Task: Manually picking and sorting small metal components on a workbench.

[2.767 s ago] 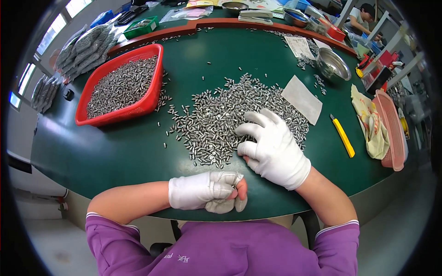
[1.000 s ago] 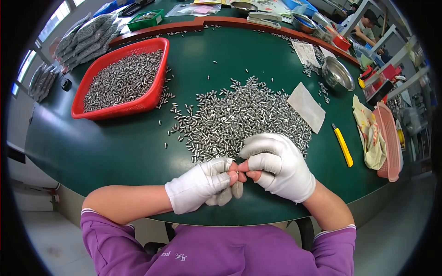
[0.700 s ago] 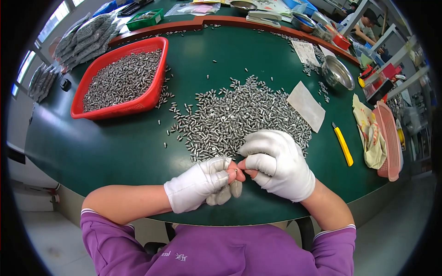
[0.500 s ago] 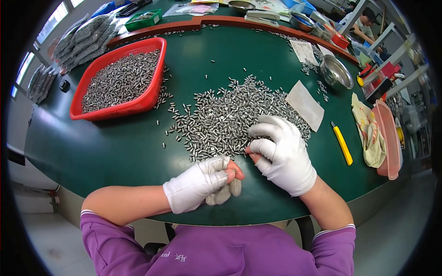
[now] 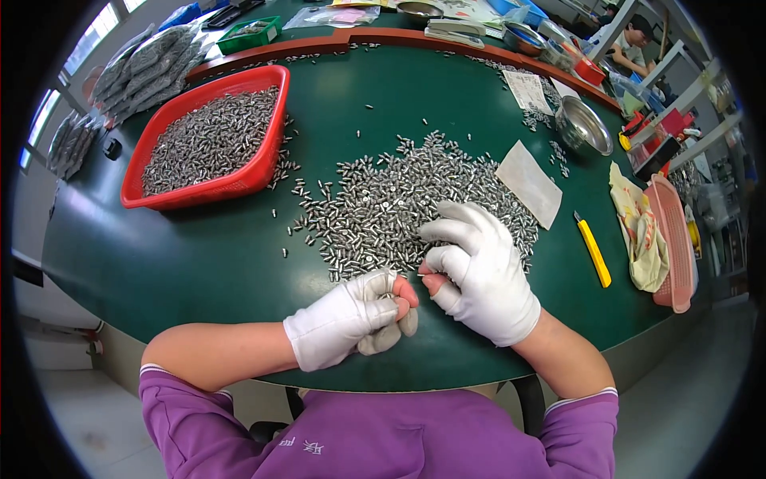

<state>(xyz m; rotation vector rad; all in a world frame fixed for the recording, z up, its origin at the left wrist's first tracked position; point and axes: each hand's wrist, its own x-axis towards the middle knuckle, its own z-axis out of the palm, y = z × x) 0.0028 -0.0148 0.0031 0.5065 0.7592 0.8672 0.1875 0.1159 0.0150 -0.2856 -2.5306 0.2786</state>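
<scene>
In a broad heap at the middle of the green table (image 5: 223, 263), metal pieces (image 5: 391, 199): small, silvery, short and cylindrical, tapered at one end. Lie every which way, gleam along the sides, go dark in the gaps. Here and there, a pale round end face. Thin out to single strays at the far and left edges. In the red basket (image 5: 199, 193) at left, a mass of similar look.

At the heap's near edge, right hand (image 5: 483, 275) in a white glove, thumb and forefinger bare-tipped, slightly parted; cannot tell of any hold on a piece. Just left and nearer, left hand (image 5: 347, 319), gloved likewise, fingers curled in, bare tips together, contents too hidden to tell.
</scene>
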